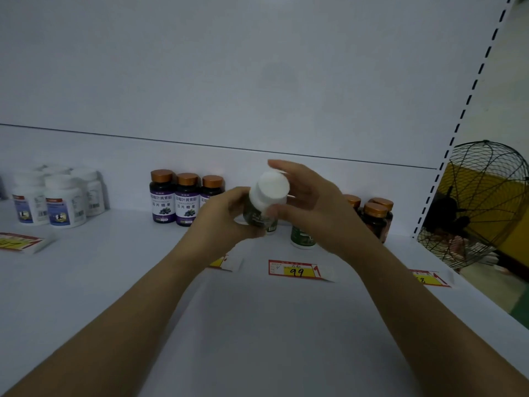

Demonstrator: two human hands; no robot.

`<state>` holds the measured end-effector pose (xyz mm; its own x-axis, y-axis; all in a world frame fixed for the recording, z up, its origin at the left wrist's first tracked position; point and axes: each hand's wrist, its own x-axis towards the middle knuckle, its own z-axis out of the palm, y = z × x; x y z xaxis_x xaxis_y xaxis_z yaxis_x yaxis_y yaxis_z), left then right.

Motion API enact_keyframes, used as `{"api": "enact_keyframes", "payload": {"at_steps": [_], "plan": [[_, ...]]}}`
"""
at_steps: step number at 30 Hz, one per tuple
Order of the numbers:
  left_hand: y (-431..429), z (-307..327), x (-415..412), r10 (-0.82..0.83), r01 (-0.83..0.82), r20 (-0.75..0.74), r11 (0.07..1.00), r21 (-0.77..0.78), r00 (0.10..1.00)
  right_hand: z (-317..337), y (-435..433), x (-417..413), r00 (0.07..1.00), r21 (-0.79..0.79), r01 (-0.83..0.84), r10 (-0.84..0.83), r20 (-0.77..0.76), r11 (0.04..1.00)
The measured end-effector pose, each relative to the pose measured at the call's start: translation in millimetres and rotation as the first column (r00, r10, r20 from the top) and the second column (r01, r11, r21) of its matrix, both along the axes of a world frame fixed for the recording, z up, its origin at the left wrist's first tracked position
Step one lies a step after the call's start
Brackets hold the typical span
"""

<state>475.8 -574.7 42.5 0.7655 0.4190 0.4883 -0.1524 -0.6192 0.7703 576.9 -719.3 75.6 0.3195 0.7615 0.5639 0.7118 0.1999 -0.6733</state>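
A green bottle with a white cap [267, 197] is held above the white shelf [120, 282], tilted with its cap toward me. My left hand [226, 217] grips the lower body of the bottle from the left. My right hand [310, 203] curls round the cap end, with fingers over the top and the thumb under the neck. Below my right hand stands another green bottle [302, 239] on the shelf, partly hidden.
Three dark purple-labelled bottles with copper caps [186, 200] stand at the back left of my hands. White bottles [54, 197] stand at far left. Brown bottles [375, 216] stand at right. Price tags [297, 271] lie along the shelf front. A black wire fan [481, 202] sits beyond the shelf's right edge.
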Motion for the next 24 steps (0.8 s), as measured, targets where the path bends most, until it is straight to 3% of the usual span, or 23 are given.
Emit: {"api": "enact_keyframes", "payload": {"at_steps": [4, 7, 11, 16, 20, 24], "plan": [[-9.2, 12.5, -9.6, -0.262, 0.208, -0.185, 0.940, -0.269, 0.947, 11.4, -8.8, 10.4, 0.944, -0.094, -0.026, -0.007, -0.329, 0.995], [-13.1, 15.4, -9.0, -0.430, 0.276, -0.184, 0.798, -0.535, 0.884, 7.9, -5.8, 16.8, 0.845, -0.213, -0.016, -0.101, -0.525, 0.977], [-13.6, 13.3, -6.0, -0.453, 0.234, -0.225, 0.752, -0.616, 0.862, 1.4, -1.5, 17.9, 0.742, -0.301, -0.026, -0.183, -0.645, 0.953], [-12.1, 11.9, -4.6, -0.468, 0.251, -0.225, 0.752, -0.610, 0.854, 2.5, -1.6, 21.3, 0.798, -0.285, 0.007, -0.177, -0.576, 0.959], [-11.2, 6.4, -3.6, -0.317, 0.221, -0.254, 0.913, -0.342, 0.914, 9.8, -10.5, 18.5, 0.939, -0.185, 0.028, -0.089, -0.333, 0.982], [-10.4, -2.0, 1.5, -0.208, 0.153, -0.222, 0.959, -0.240, 0.953, 9.9, -14.1, 11.0, 0.979, -0.267, 0.017, -0.071, -0.192, 0.964]]}}
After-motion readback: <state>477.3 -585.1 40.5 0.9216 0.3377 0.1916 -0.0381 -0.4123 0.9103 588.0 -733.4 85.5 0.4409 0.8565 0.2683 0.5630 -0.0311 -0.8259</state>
